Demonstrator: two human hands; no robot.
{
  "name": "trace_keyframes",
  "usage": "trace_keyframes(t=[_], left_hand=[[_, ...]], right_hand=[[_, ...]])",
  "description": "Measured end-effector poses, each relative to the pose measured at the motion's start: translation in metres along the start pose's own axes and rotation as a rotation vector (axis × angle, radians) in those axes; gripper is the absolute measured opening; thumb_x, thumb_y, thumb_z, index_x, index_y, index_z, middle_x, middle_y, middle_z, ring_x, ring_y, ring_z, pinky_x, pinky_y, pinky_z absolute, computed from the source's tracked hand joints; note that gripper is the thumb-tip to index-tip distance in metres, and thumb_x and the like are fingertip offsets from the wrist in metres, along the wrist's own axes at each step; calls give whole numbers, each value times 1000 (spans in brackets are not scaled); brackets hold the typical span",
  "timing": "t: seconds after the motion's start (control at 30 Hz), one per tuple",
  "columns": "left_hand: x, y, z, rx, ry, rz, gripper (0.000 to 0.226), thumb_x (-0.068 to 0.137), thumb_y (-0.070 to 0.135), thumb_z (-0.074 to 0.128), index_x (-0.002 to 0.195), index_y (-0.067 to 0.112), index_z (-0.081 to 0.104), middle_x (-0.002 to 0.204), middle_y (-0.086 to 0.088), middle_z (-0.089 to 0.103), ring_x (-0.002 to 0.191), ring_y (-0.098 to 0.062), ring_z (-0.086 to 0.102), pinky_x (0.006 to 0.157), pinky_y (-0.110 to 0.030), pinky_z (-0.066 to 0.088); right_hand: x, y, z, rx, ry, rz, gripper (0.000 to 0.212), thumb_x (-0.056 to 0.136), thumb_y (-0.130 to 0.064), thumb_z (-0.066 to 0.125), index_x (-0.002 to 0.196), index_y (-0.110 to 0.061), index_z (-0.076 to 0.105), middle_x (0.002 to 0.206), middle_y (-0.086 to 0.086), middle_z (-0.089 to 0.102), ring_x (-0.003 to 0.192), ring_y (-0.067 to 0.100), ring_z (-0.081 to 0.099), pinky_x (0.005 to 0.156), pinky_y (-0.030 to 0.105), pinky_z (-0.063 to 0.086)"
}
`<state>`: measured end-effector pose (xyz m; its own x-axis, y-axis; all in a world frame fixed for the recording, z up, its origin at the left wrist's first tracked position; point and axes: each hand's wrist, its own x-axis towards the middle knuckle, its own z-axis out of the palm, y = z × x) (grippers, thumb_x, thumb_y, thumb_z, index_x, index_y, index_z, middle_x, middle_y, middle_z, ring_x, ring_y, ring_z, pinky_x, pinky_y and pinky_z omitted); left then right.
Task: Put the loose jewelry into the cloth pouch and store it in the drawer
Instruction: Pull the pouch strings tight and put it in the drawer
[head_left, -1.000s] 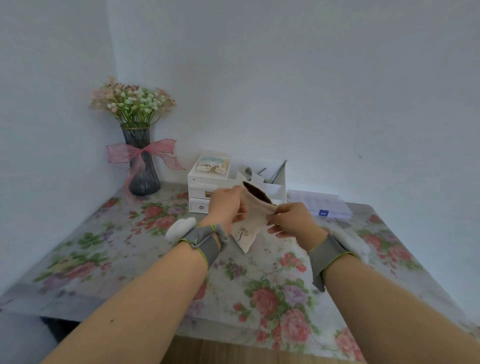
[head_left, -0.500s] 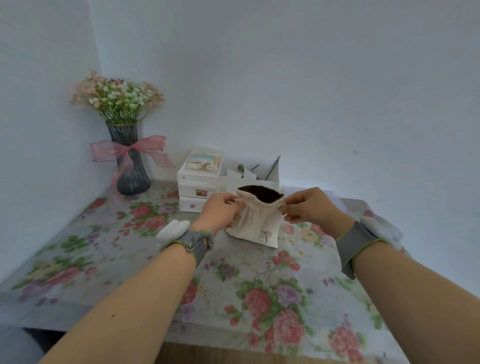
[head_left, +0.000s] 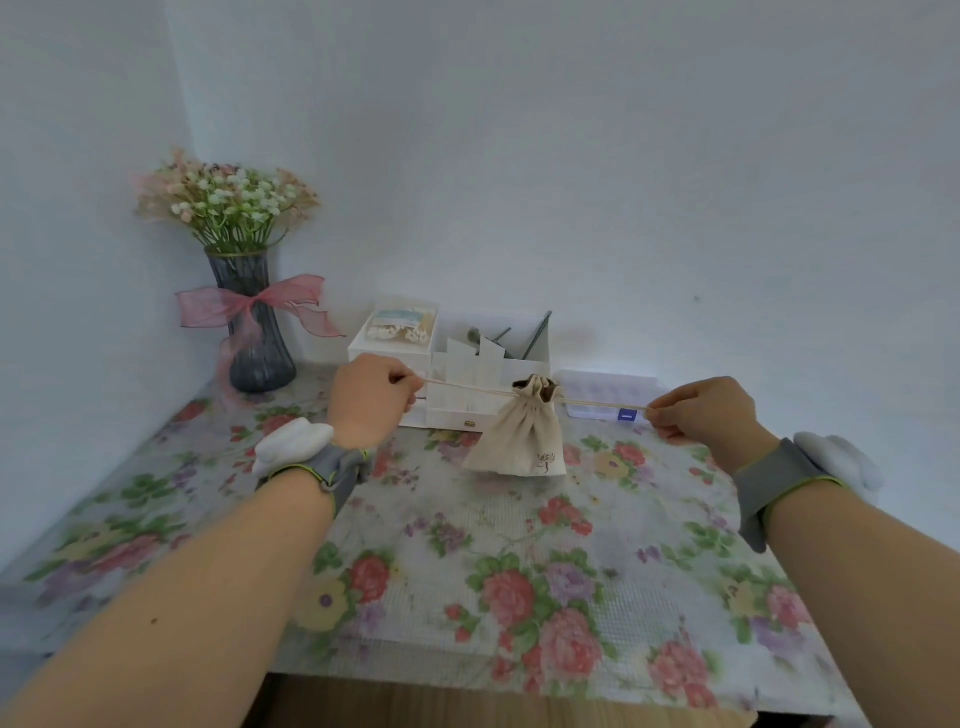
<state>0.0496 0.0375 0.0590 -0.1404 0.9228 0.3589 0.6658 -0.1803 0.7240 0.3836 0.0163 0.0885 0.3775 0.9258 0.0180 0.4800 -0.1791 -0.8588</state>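
Observation:
A beige cloth pouch (head_left: 522, 441) with a small printed motif hangs between my hands above the floral table, its neck gathered tight. My left hand (head_left: 371, 402) pinches the drawstring's left end and my right hand (head_left: 701, 410) pinches the right end, the string stretched taut between them. Behind the pouch stands a white organiser with small drawers (head_left: 462, 413); its drawers look shut. No loose jewelry shows on the table.
A dark glass vase (head_left: 254, 332) with flowers and a pink bow stands at the back left. A clear compartment box (head_left: 610, 400) lies right of the organiser. The floral tablecloth (head_left: 467, 571) covers the table up to its near edge.
The pouch mouth, held open between my hands before, is now drawn shut. My hands have moved apart, pulling the drawstring out sideways.

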Motion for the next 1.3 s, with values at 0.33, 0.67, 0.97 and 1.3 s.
trace_keyframes(t=[0.33,0.67,0.97,1.3], left_hand=[[-5,-8,-9,-21,-31,-25,16,86,19,63,81,8,74,69,-6,71,54,-7,63,55,-14,48],[-29,-23,22,87,-357,-89,37,85,42,62,107,12,68,100,0,67,96,-17,63,85,-33,52],[-15,-51,16,-597,-80,-601,30,89,19,60,116,7,61,118,-14,61,85,-17,58,75,-32,53],[17,-50,36,-1211,-24,-884,23,95,17,51,115,6,53,96,-8,60,83,-19,57,84,-32,50]], right_hand=[[-2,20,-10,88,-85,75,8,75,3,77,82,5,72,45,4,66,38,9,62,41,17,54],[-27,4,51,-473,-384,-79,76,68,-13,84,136,-17,51,136,13,55,122,30,55,107,42,42],[-21,-9,106,-178,-414,-62,76,68,-26,85,135,-15,52,114,8,62,95,23,61,95,40,51],[-8,1,130,-186,-371,-29,70,72,-24,81,135,-17,50,82,-6,59,67,12,63,51,21,47]])
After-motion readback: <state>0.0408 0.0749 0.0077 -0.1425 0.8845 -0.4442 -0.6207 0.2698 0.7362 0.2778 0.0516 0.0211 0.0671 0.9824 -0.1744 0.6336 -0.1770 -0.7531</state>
